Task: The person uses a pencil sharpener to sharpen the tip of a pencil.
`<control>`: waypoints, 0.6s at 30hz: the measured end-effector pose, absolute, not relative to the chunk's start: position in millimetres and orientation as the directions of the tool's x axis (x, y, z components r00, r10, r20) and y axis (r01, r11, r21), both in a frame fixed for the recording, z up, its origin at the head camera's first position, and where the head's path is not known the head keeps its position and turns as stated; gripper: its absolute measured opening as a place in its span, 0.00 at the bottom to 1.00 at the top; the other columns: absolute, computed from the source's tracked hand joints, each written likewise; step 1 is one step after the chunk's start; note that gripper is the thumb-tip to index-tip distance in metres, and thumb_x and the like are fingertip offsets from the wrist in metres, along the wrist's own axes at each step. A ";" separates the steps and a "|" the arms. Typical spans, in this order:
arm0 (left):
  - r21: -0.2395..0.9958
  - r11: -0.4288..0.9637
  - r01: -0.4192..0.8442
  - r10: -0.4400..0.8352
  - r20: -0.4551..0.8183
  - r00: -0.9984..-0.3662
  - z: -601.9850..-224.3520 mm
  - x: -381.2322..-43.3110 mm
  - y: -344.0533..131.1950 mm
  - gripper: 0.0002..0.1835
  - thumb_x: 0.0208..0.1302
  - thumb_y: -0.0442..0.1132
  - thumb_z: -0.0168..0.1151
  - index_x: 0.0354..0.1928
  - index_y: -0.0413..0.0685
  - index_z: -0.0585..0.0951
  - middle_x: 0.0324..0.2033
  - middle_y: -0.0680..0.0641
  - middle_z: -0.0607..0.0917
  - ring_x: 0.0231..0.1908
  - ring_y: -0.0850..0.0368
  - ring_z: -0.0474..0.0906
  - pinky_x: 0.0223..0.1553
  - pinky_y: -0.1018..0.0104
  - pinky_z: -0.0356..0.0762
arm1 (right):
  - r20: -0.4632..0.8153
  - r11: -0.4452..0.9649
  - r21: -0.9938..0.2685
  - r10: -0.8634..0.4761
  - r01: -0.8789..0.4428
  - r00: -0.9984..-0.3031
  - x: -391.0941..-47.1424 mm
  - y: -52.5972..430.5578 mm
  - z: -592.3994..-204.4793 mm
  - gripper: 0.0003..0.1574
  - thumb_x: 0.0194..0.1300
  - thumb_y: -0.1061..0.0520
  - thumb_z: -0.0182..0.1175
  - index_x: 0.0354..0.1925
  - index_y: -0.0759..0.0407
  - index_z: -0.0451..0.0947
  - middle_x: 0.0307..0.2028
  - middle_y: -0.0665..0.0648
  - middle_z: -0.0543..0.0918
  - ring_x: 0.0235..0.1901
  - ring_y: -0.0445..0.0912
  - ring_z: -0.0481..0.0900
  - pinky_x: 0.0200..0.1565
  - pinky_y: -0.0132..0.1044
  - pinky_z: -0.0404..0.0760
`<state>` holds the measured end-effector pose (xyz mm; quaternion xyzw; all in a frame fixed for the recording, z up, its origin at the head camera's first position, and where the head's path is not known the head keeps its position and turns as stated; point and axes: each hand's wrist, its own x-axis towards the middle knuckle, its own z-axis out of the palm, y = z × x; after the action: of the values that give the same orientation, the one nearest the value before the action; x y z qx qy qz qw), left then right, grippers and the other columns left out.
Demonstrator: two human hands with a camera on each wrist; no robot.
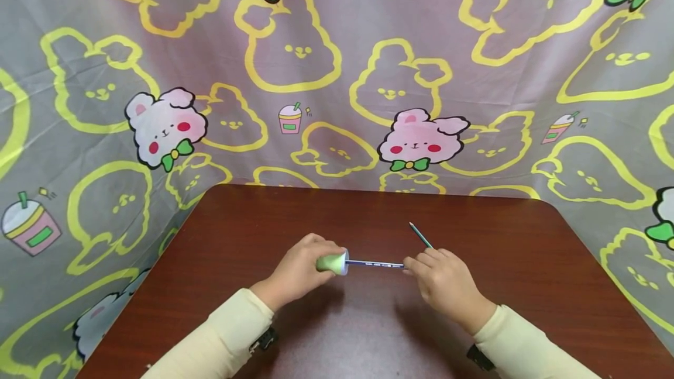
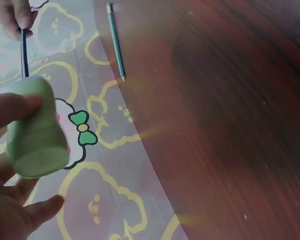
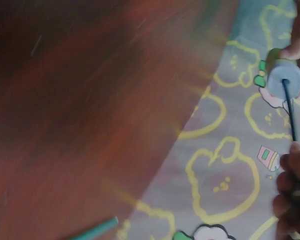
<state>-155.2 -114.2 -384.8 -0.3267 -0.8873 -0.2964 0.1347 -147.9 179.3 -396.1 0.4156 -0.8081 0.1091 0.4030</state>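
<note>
My left hand [image 1: 297, 271] holds a pale green pencil sharpener [image 1: 332, 262] on its side, with its whitish round end facing right. Into the middle of that end, seen best in the right wrist view, goes the tip of a dark blue pencil [image 3: 290, 112]; the tip itself is hidden inside. The pencil's other end is pinched by my right hand [image 1: 447, 285]. Both hands are raised over the brown table [image 1: 368, 320]. In the left wrist view, thumb and fingers wrap the waisted green body [image 2: 37, 130].
A sharpened green pencil [image 1: 421, 235] lies on the table just beyond my right hand, its point toward the back. A grey curtain [image 1: 337, 63] with cartoon bears and rabbits hangs behind the table's far edge and at both sides.
</note>
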 end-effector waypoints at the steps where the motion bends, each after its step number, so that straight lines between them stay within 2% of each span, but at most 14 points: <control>1: 0.380 0.614 0.691 0.518 0.467 -0.717 -385.5 -155.4 -114.6 0.22 0.46 0.31 0.75 0.47 0.47 0.86 0.42 0.49 0.85 0.43 0.55 0.76 0.43 0.63 0.79 | 0.698 0.641 0.066 -0.577 -0.765 -0.424 -145.9 179.2 -394.8 0.08 0.63 0.57 0.60 0.30 0.58 0.83 0.22 0.47 0.81 0.23 0.41 0.76 0.25 0.36 0.73; 3: 0.261 0.616 0.743 0.550 0.533 -0.643 -387.1 -156.1 -115.4 0.23 0.44 0.30 0.76 0.47 0.48 0.86 0.43 0.49 0.86 0.44 0.54 0.76 0.44 0.61 0.78 | 0.542 0.644 -0.194 -0.559 -0.740 -0.628 -143.0 179.5 -390.6 0.05 0.59 0.57 0.64 0.31 0.56 0.85 0.24 0.44 0.82 0.24 0.37 0.77 0.26 0.34 0.74; 5: 0.158 0.608 0.778 0.577 0.585 -0.570 -388.3 -158.1 -115.3 0.24 0.42 0.30 0.77 0.46 0.48 0.86 0.43 0.49 0.86 0.45 0.52 0.76 0.46 0.59 0.77 | 0.320 0.628 -0.476 -0.529 -0.616 -0.786 -142.6 180.7 -385.8 0.05 0.60 0.57 0.65 0.30 0.57 0.85 0.21 0.45 0.80 0.22 0.35 0.74 0.24 0.32 0.72; 7: 0.105 0.602 0.792 0.586 0.615 -0.527 -389.4 -159.6 -115.2 0.25 0.40 0.30 0.78 0.46 0.49 0.87 0.44 0.48 0.86 0.45 0.51 0.76 0.47 0.58 0.77 | 0.137 0.611 -0.650 -0.491 -0.452 -0.860 -144.0 182.0 -381.8 0.08 0.64 0.57 0.62 0.31 0.58 0.85 0.21 0.46 0.78 0.22 0.34 0.71 0.25 0.31 0.71; 9: 0.091 0.600 0.795 0.585 0.628 -0.514 -389.0 -160.2 -114.7 0.25 0.38 0.30 0.78 0.45 0.49 0.87 0.43 0.48 0.86 0.45 0.51 0.77 0.47 0.58 0.77 | 0.054 0.604 -0.706 -0.477 -0.371 -0.877 -145.9 182.7 -380.0 0.09 0.66 0.56 0.60 0.32 0.59 0.84 0.21 0.47 0.77 0.23 0.35 0.68 0.25 0.31 0.69; 11: 0.101 0.607 0.788 0.580 0.622 -0.526 -389.3 -160.9 -114.3 0.25 0.39 0.30 0.78 0.46 0.49 0.86 0.43 0.48 0.86 0.45 0.51 0.77 0.46 0.59 0.77 | 0.076 0.633 -0.668 -0.466 -0.392 -0.882 -146.3 182.9 -380.1 0.09 0.66 0.55 0.60 0.35 0.58 0.85 0.26 0.47 0.81 0.25 0.36 0.71 0.28 0.32 0.71; 14: 0.165 0.618 0.769 0.563 0.590 -0.579 -389.1 -161.5 -113.1 0.24 0.42 0.30 0.77 0.46 0.48 0.86 0.42 0.50 0.86 0.44 0.53 0.77 0.46 0.60 0.77 | 0.237 0.711 -0.476 -0.463 -0.517 -0.854 -145.1 182.8 -383.5 0.12 0.62 0.52 0.65 0.42 0.55 0.85 0.34 0.46 0.84 0.31 0.37 0.76 0.33 0.35 0.75; 16: 0.236 0.623 0.746 0.543 0.556 -0.629 -389.0 -161.2 -112.7 0.23 0.44 0.30 0.76 0.47 0.48 0.86 0.41 0.51 0.86 0.44 0.53 0.77 0.45 0.61 0.78 | 0.389 0.739 -0.292 -0.489 -0.607 -0.781 -145.1 183.5 -386.9 0.16 0.56 0.51 0.69 0.43 0.55 0.85 0.35 0.46 0.85 0.32 0.39 0.78 0.34 0.38 0.76; 18: 0.320 0.625 0.712 0.515 0.516 -0.684 -387.7 -160.1 -112.5 0.22 0.45 0.30 0.75 0.47 0.47 0.86 0.41 0.52 0.86 0.44 0.53 0.77 0.44 0.61 0.79 | 0.546 0.734 -0.102 -0.523 -0.671 -0.655 -146.5 184.8 -391.1 0.17 0.53 0.52 0.69 0.43 0.56 0.84 0.34 0.47 0.85 0.33 0.42 0.79 0.35 0.41 0.77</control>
<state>-160.1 -112.5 -387.7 -0.3484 -0.8809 -0.2574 0.1910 -146.5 184.8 -391.1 0.3326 -0.8973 0.1491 0.2489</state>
